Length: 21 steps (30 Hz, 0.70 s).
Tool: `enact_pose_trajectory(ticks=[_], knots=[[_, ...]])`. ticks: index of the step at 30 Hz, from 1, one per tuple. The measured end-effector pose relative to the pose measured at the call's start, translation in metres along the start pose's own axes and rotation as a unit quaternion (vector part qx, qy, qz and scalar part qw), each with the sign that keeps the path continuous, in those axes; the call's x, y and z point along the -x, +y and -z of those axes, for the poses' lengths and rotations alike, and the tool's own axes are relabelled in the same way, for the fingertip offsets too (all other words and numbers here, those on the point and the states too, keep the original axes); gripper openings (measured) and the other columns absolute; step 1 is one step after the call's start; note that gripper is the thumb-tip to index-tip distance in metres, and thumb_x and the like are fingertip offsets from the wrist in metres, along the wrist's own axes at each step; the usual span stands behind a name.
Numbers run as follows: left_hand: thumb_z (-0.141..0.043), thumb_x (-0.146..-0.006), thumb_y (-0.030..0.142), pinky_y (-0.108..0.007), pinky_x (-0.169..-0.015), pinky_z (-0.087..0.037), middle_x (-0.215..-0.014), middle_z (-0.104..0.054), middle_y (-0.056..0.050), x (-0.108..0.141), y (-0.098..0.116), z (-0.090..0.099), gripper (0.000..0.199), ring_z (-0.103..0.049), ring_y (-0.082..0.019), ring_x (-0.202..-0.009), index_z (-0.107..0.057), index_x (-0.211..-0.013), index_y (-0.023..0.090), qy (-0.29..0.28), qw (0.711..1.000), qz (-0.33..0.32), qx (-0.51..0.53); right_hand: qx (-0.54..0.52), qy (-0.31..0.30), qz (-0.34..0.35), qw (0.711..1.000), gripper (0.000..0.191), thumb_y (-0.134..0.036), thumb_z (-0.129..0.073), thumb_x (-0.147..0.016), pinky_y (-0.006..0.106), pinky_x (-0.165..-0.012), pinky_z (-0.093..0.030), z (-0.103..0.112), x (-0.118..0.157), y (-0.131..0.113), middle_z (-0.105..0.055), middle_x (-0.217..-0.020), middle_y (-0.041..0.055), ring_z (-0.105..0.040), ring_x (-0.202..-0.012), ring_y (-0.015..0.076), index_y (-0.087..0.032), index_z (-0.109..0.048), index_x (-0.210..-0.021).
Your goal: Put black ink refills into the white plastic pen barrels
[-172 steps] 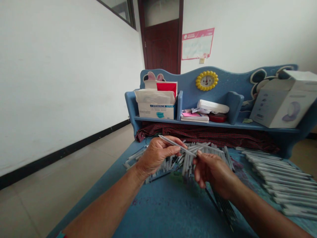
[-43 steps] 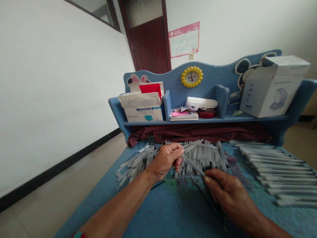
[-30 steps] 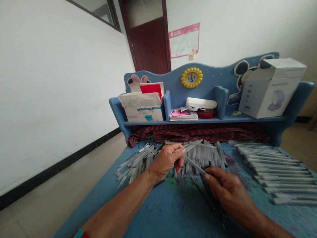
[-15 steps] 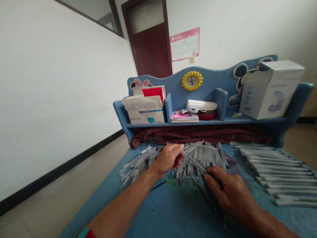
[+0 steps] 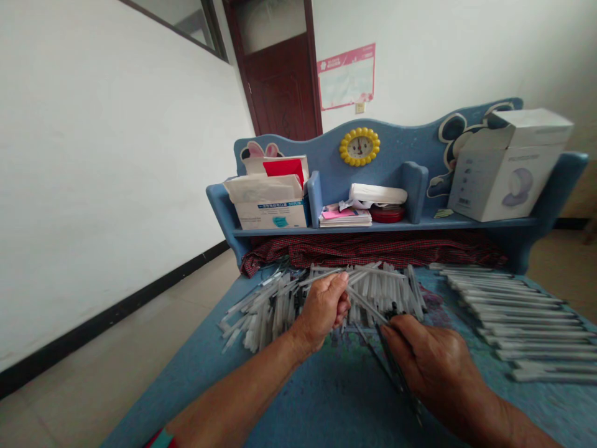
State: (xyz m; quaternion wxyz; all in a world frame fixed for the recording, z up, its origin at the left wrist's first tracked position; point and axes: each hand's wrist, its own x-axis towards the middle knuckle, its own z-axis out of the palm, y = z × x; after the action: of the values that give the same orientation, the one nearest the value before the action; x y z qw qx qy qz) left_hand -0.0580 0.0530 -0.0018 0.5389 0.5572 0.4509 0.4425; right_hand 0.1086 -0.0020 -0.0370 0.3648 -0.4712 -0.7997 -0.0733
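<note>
From afar, I see the left hand [image 5: 323,309] and right hand [image 5: 429,356] grasp a clear tube [image 5: 367,305] between them, probably steadying both ends; I can't tell whether the right also grips the dark rods [image 5: 394,367] beneath.

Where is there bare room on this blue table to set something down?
The widest bare patch of the blue table is at the front, between the left arm and the dark refills beside the right hand. A smaller one lies between the right arm and the row of pens. The back is crowded: loose clear tubes spread before the checked cloth.
</note>
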Motion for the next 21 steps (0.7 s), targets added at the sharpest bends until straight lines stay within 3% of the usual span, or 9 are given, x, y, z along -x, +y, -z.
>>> enact_pose_trajectory(ticks=[6,11,15,21], knots=[[-0.044,-0.078,0.049,-0.015,-0.031,-0.02,-0.042,-0.035,0.009,-0.005,-0.008,0.005,0.034,-0.03,-0.005,-0.032,-0.036,-0.063,0.019,-0.008,1.0,0.005,-0.011,0.022,-0.049,-0.024,0.998,0.03,-0.029,-0.034,-0.089,0.024,-0.043,-0.025,0.001,-0.006,0.001,-0.056,-0.047,-0.0014,-0.055,-0.04,0.0121,-0.019,-0.051,-0.067],[-0.045,-0.076,0.052,-0.015,-0.031,-0.02,-0.04,-0.036,0.008,-0.011,-0.014,0.005,0.036,-0.031,-0.005,-0.03,-0.039,-0.063,0.018,0.028,0.999,0.011,-0.026,0.022,-0.106,-0.055,0.993,0.025,-0.026,-0.036,-0.088,0.024,-0.046,-0.026,0.006,-0.013,0.004,-0.061,-0.055,-0.0003,-0.058,-0.048,0.0129,-0.019,-0.052,-0.07],[-0.045,-0.076,0.052,-0.016,-0.031,-0.022,-0.039,-0.037,0.008,-0.012,-0.013,0.003,0.037,-0.031,-0.006,-0.03,-0.041,-0.063,0.018,0.046,0.998,0.009,-0.04,0.029,-0.117,-0.065,0.991,0.023,-0.026,-0.038,-0.088,0.023,-0.049,-0.027,0.012,-0.018,0.008,-0.062,-0.059,-0.0006,-0.058,-0.051,0.0125,-0.019,-0.052,-0.072],[-0.045,-0.077,0.051,-0.017,-0.032,-0.026,-0.041,-0.041,0.006,-0.001,-0.005,-0.006,0.037,-0.035,-0.006,-0.033,-0.046,-0.063,0.017,-0.006,0.996,-0.008,-0.087,0.046,-0.112,-0.041,0.992,0.016,-0.024,-0.041,-0.087,0.023,-0.054,-0.031,0.016,-0.022,0.015,-0.063,-0.071,0.0011,-0.058,-0.061,0.0131,-0.019,-0.056,-0.084]])
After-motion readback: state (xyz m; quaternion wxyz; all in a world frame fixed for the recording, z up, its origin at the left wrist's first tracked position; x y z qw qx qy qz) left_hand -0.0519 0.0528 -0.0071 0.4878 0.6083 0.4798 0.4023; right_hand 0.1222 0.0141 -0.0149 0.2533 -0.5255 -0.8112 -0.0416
